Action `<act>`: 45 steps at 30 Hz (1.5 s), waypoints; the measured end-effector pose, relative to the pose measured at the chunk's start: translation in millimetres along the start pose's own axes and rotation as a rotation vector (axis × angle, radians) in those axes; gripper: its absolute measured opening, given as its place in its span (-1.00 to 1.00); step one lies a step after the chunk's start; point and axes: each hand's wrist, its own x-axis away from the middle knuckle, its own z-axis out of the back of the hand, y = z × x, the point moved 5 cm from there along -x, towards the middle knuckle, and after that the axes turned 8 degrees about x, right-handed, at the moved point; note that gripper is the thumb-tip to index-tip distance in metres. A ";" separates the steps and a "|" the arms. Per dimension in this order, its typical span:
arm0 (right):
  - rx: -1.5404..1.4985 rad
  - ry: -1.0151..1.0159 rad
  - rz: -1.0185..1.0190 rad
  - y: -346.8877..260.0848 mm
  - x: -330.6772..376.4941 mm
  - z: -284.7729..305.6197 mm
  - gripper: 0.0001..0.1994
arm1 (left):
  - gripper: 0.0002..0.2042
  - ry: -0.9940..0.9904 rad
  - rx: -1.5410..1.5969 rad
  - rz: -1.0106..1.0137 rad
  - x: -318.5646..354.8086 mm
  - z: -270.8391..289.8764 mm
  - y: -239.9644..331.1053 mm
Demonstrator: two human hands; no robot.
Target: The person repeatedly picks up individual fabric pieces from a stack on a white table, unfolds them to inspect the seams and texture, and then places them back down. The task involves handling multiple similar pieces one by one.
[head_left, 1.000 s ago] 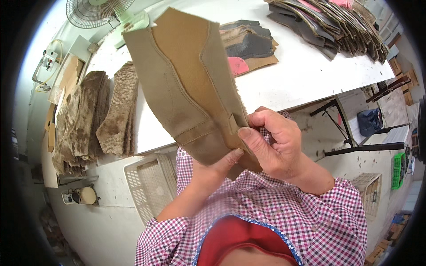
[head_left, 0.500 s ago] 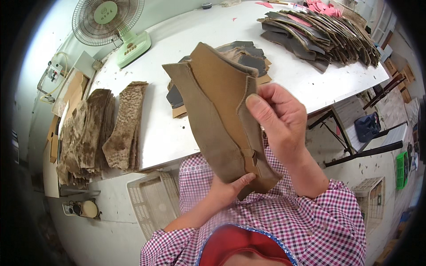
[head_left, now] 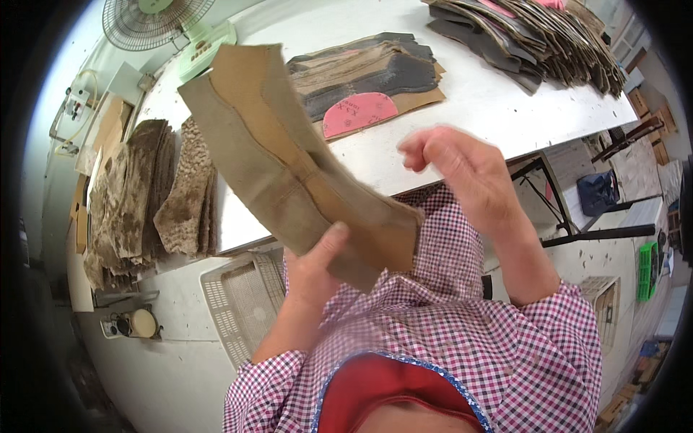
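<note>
My left hand (head_left: 314, 278) grips a long brown leather panel (head_left: 256, 173) near its lower end, thumb on top. The panel is olive-brown along its outer strips, with a tan band down the middle, and tilts up to the left over the table edge. To its right, my right hand (head_left: 476, 180) hangs apart from it, fingers curled in and slightly blurred, with nothing seen in them. Beyond lies a stack of grey and brown cut pieces (head_left: 368, 72) on tan board, with a pink half-round card (head_left: 359, 115) at its near side.
Fleecy brown pieces (head_left: 130, 202) are piled at the white table's (head_left: 462, 108) left end, a smaller fleecy pile (head_left: 189, 198) beside them. A big stack of dark pieces (head_left: 534, 43) fills the far right. A green fan (head_left: 206, 50) stands far left; a plastic crate (head_left: 242, 303) sits below the table.
The leather panel has swung left in my left hand. My right hand has let go of it and moved slightly right. The pink card has come into sight.
</note>
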 end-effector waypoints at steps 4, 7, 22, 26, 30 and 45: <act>0.447 -0.043 0.275 -5.7 8.2 -17.0 -0.83 | -0.59 0.024 0.116 -0.068 -12.4 -3.4 14.9; 0.579 -0.062 0.372 -8.2 9.3 -28.0 -0.81 | -0.60 -0.005 0.118 -0.123 -14.2 -8.3 19.4; -0.073 -0.365 -0.426 68.5 33.1 -65.2 -0.54 | -0.68 -0.093 -0.976 -0.303 -47.2 -11.5 71.7; 0.026 -0.352 -0.292 61.3 40.9 -73.1 -0.65 | -0.58 -0.293 -2.013 -0.560 -82.7 -6.4 15.4; 0.330 -0.154 0.147 36.1 25.6 -55.7 -0.84 | -0.63 -0.323 -1.913 -0.832 -73.2 13.9 -26.2; 0.700 -0.360 0.057 107.3 -14.2 -72.9 -0.63 | -0.54 0.026 -0.313 -0.114 -63.7 97.9 24.2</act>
